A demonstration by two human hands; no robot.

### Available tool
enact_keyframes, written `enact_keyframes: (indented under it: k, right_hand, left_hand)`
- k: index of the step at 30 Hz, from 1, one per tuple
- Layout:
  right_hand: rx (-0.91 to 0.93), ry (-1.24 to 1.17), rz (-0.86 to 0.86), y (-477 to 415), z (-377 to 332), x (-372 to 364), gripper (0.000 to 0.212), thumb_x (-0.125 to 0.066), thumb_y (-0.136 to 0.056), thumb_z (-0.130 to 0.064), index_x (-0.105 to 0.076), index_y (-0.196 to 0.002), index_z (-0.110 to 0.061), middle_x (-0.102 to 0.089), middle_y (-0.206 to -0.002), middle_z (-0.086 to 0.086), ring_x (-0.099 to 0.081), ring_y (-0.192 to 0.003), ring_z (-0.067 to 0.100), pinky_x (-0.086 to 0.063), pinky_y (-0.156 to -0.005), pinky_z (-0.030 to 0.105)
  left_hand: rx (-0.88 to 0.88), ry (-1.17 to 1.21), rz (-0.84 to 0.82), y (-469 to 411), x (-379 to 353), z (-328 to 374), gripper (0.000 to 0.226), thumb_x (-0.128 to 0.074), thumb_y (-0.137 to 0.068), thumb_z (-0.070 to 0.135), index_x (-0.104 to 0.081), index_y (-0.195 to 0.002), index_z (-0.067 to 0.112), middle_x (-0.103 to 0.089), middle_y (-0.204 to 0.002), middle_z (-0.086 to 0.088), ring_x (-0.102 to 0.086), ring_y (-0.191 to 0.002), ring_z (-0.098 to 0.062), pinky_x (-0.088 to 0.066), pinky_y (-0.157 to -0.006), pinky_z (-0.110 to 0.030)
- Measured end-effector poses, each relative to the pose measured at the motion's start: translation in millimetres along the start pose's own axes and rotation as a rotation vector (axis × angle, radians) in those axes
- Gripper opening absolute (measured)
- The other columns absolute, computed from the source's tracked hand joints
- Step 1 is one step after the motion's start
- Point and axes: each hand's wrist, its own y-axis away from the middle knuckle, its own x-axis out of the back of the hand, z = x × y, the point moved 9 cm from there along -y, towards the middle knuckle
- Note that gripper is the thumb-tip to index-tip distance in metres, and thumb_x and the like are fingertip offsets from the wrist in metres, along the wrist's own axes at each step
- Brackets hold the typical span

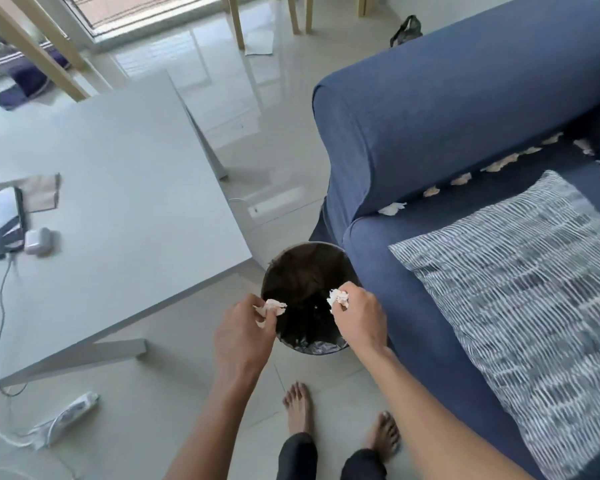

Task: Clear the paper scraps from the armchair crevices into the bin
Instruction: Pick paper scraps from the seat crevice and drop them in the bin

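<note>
- My left hand (245, 332) pinched one paper scrap (273, 306) between thumb and fingertips, closed on it, at the near rim of the bin (284, 261).
- My right hand (359, 315) gripped a second scrap (337, 298), fingers curled shut, over the bin's dark opening.
- I judged both should open only once fully above the opening, as light paper drifts.
- More scraps (461, 181) lay in the armchair (447, 109) crevice, well beyond my fingers, beside a cushion (520, 278).

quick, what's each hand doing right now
left hand: closed on a paper scrap over the bin
right hand: closed on another scrap
</note>
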Motion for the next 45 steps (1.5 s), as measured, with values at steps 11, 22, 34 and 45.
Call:
enact_keyframes:
  k: [11, 22, 34, 45]
  right_hand:
    - [-0.061, -0.055, -0.196, 5.1, 35.7, -72.5, 0.036, -0.069, -0.090, -0.024, -0.055, -0.123, -0.018, -0.067, -0.106, 0.002, -0.059, -0.102, 0.024, -0.043, -0.072, 0.029]
    - [-0.072, -0.129, -0.171, 3.6, 51.0, -70.7, 0.034, -0.061, -0.094, -0.022, -0.056, -0.128, -0.022, -0.065, -0.088, -0.009, -0.052, -0.090, 0.010, -0.044, -0.073, 0.029]
    - [-0.129, -0.143, -0.149, 7.6, 65.2, -60.6, 0.036, -0.061, -0.092, -0.018, -0.057, -0.128, -0.020, -0.067, -0.085, -0.009, -0.062, -0.092, 0.018, -0.050, -0.081, 0.035]
    - [-0.083, -0.103, -0.170, 4.7, 26.5, -6.6, 0.043, -0.055, -0.097, -0.025, -0.049, -0.139, -0.021, -0.067, -0.112, -0.003, -0.062, -0.105, 0.016, -0.050, -0.083, 0.031]
  left_hand:
    - [0.169, 0.084, -0.027, 8.1, -62.0, -43.5, 0.019, -0.061, -0.090, 0.040, -0.065, -0.097, 0.022, -0.070, -0.088, 0.005, -0.064, -0.083, -0.019, -0.045, -0.065, -0.029]
    - [0.209, 0.075, -0.071, -9.8, -83.6, -52.2, 0.022, -0.062, -0.089, 0.040, -0.067, -0.100, 0.022, -0.070, -0.088, 0.002, -0.064, -0.082, -0.020, -0.043, -0.063, -0.027]
    - [0.112, 0.122, -0.514, -25.7, -143.2, -25.4, 0.065, -0.062, -0.091, 0.043, -0.042, -0.146, 0.015, -0.060, -0.131, -0.007, -0.061, -0.114, -0.022, -0.052, -0.094, -0.035]
    - [-0.091, -0.032, -0.355, -35.0, -78.0, -1.6, 0.044, -0.049, -0.098, 0.038, -0.051, -0.137, 0.016, -0.064, -0.122, -0.007, -0.062, -0.108, -0.023, -0.050, -0.088, -0.034]
